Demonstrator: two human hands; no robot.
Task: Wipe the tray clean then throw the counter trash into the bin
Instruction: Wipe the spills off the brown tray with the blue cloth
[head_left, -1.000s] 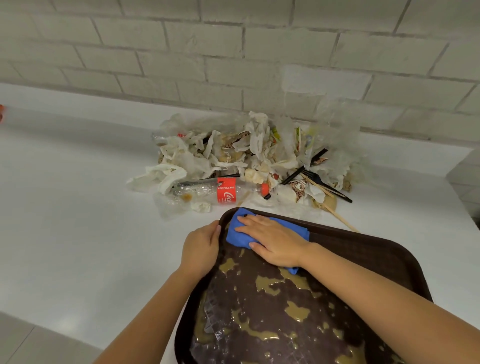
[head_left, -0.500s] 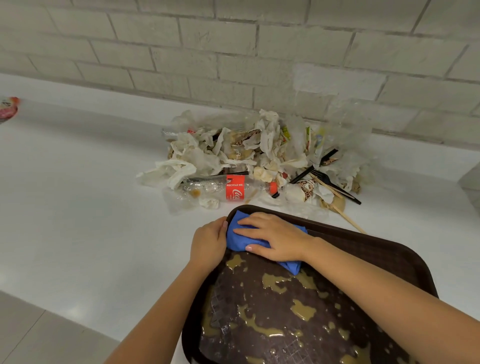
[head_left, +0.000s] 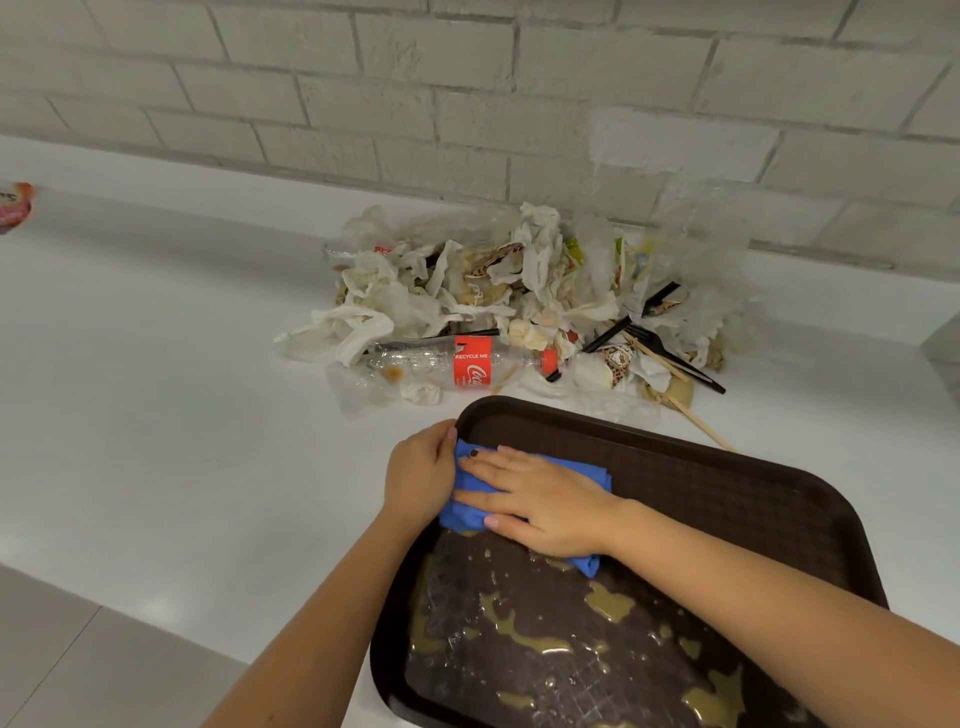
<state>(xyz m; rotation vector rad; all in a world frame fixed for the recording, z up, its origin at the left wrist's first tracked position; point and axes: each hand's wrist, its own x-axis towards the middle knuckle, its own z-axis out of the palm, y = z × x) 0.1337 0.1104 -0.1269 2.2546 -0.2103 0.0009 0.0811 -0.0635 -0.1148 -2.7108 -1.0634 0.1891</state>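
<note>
A dark brown tray lies on the white counter, its near half smeared with yellowish spill. My right hand lies flat with straight fingers on a folded blue cloth, pressing it onto the tray near the left rim. My left hand grips the tray's left edge, thumb side against the cloth. Behind the tray sits a trash pile of crumpled napkins, plastic wrap, a crushed cola bottle, black forks and wooden sticks. The tray's far half looks clean.
A brick wall backs the counter. A pink-red wrapper shows at the far left edge. A grey object pokes in at the right edge. Floor tiles appear at lower left, past the counter's front edge.
My right hand has slid the blue cloth from the tray's far left corner toward me along the left rim, leaving that corner free of spill. My left hand stayed on the rim.
</note>
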